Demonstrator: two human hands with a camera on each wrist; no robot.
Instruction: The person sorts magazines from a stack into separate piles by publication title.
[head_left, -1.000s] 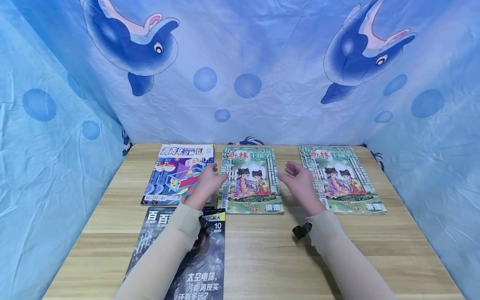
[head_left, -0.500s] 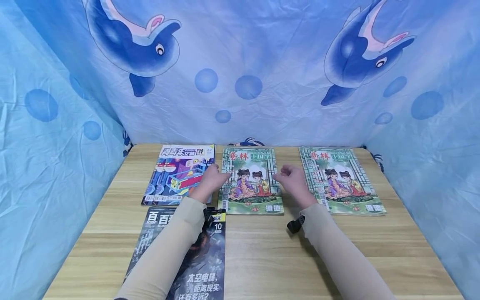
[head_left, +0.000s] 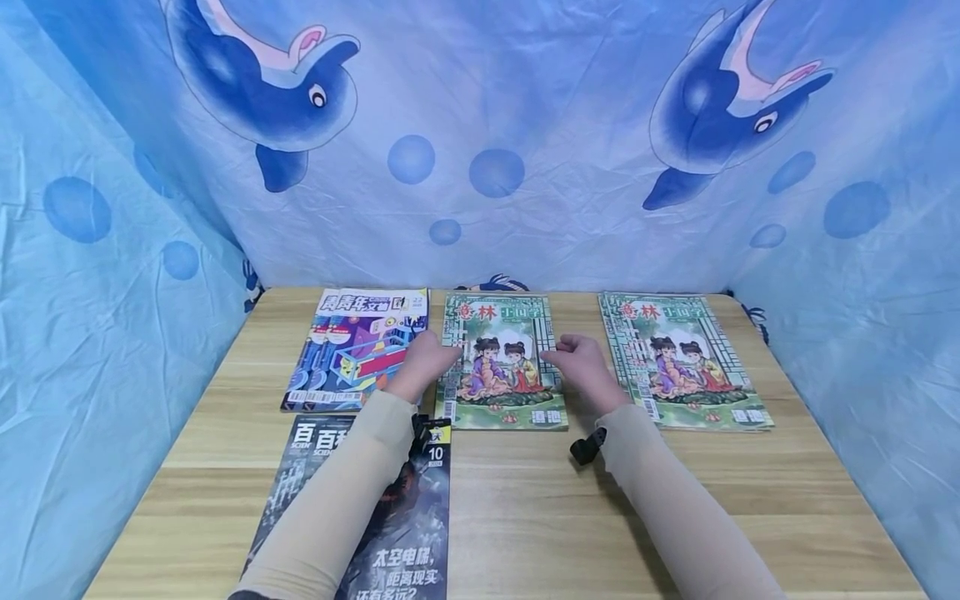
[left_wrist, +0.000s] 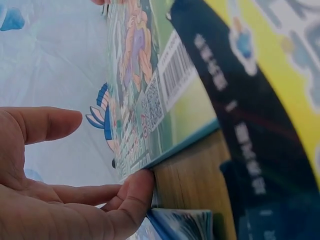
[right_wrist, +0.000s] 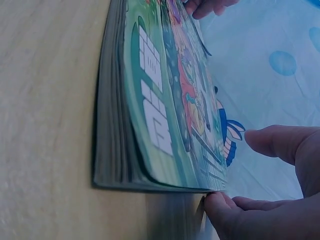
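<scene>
In the head view, a stack of green illustrated magazines (head_left: 498,408) lies flat at the table's middle back. My left hand (head_left: 420,365) is at its left side. In the left wrist view, that hand's fingertips (left_wrist: 137,192) touch the stack's edge, with the thumb raised apart from the cover. On the opposite side is my right hand (head_left: 588,371). The right wrist view has its fingertips (right_wrist: 220,207) at the edge of the magazines (right_wrist: 150,100), several layers thick, and its thumb held off the cover. Fingertip parts beneath the edge are hidden.
Another pile of green magazines (head_left: 690,400) lies to the right. Purple-blue magazines (head_left: 322,358) lie back left, partly behind my left hand. Dark science magazines (head_left: 405,517) lie front left under my left forearm. A blue dolphin-print curtain (head_left: 525,233) surrounds the wooden table (head_left: 555,517).
Both hands have moved inward to the sides of the middle stack, the right hand shifting left and the left hand slightly right. The magazines have not visibly moved.
</scene>
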